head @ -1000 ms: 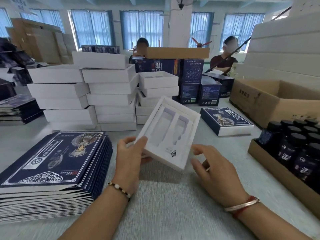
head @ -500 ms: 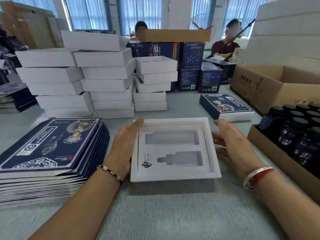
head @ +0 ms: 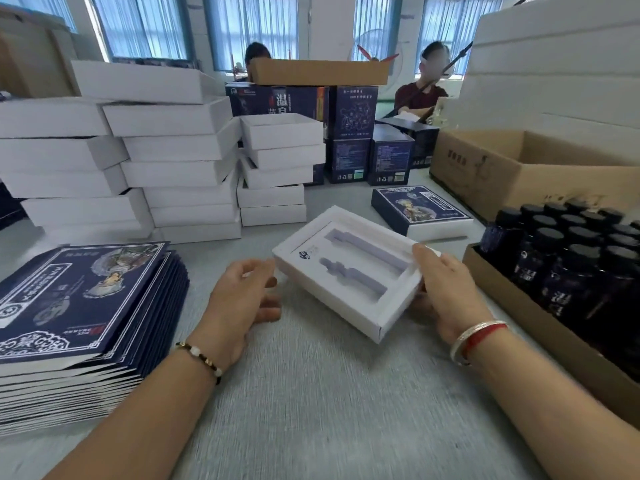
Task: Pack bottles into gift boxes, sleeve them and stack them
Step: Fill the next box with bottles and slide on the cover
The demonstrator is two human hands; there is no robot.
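A person's two bare hands work at a grey surface [head: 311,393]. The white gift box [head: 349,271], open-topped with two bottle-shaped recesses in its insert, sits near the middle of the surface. Half a second ago it lay square to the person; now it is turned at an angle, its far corner pointing toward the back right.

The right hand [head: 446,292] grips the box's right end, thumb on the rim and fingers curled underneath. The left hand [head: 242,299] has come off the box and rests just beside its left corner, fingers loosely curled and holding nothing.

Along the right edge, a cardboard tray [head: 540,327] holds dark bottles [head: 568,261] standing upright. At the left edge lies a pile of flat navy sleeves [head: 76,299]. Stacks of white boxes [head: 166,161] stand toward the back left, and one sleeved box [head: 420,211] lies behind the open gift box.
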